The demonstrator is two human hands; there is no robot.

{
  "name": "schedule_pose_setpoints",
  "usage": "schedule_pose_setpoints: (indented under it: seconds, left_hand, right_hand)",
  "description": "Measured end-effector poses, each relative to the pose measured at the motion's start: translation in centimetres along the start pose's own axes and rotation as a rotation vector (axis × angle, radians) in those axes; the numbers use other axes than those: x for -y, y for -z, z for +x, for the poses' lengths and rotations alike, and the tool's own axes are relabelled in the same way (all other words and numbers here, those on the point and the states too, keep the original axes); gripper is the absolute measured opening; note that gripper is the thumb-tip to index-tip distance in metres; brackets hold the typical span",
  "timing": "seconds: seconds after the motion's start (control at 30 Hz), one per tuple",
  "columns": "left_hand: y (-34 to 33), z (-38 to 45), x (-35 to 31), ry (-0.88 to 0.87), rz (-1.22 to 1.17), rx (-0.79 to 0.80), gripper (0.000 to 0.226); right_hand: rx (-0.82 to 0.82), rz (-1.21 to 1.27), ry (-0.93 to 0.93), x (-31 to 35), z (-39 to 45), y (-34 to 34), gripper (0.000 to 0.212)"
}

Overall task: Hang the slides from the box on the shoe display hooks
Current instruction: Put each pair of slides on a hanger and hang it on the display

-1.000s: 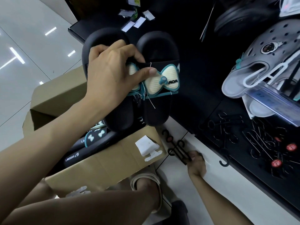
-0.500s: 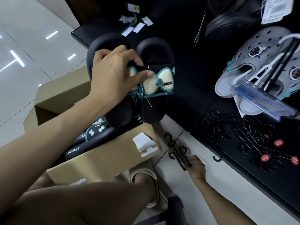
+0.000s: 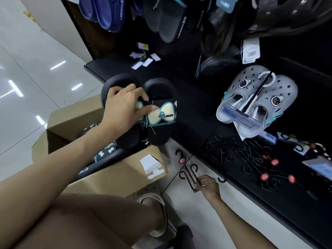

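we hold the pair of slides (image 3: 143, 112) up in our left hand (image 3: 124, 108), above the open cardboard box (image 3: 111, 178) at the near left, so that the straps face us and stay together as one pair; the fingers (image 3: 115, 90) curl over the far strap while the thumb presses on the bow, pinching both slides side by side. we judge this grip keeps the pair aligned for a hanger to pass through. our right hand (image 3: 209, 185) is low on the white floor (image 3: 206, 221), near right, its fingers closed on the stem of a black plastic hanger (image 3: 188, 174) whose hooked ends point to the far side, likely picked to carry this pair. the slides are black, thick-soled, with rounded toes, each strap bearing a cream bow edged in teal; a small blue badge and lettering sit on the right one, and a thin tag string hangs between them. more of the same slides lie in the box, and grey clogs (image 3: 258, 97) hang on the dark display at the far right.
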State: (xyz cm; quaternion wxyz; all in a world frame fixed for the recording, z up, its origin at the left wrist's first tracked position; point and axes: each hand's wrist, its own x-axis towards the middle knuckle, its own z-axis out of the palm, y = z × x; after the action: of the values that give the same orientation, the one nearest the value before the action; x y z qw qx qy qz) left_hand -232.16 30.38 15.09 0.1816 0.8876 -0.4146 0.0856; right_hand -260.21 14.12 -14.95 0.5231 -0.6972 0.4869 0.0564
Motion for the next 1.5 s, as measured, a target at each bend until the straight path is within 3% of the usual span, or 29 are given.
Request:
schedule_pose_setpoints:
  seconds: [0.33, 1.03, 1.2, 1.27, 1.33, 1.5]
  left_hand:
    - [2.9, -2.1, 1.0, 0.081, -0.017, -0.105, 0.037]
    - [14.4, -8.5, 13.0, 0.547, -0.215, -0.436, 0.024]
    - [14.3, -11.3, 15.5, 0.717, -0.391, -0.497, 0.029]
    - [13.7, -12.4, 16.3, 0.830, -0.571, -0.526, 0.039]
    - [13.7, -12.6, 17.1, 0.918, -0.743, -0.562, 0.042]
    - [14.3, -12.5, 18.4, 0.962, -0.834, -0.625, 0.037]
  right_hand:
    - [-0.026, 0.102, 0.180, 7.9, -2.7, 1.9, 0.033]
    - [0.083, 0.108, 0.713, 38.8, -11.1, -2.1, 0.024]
    - [0.234, 0.057, 0.828, 44.9, -13.5, -7.4, 0.028]
    - [0.289, 0.026, 0.853, 46.1, -14.4, -10.1, 0.026]
    - [0.305, 0.048, 0.858, 46.4, -15.1, -12.3, 0.025]
    - [0.283, 0.131, 0.880, 46.4, -14.2, -14.0, 0.024]
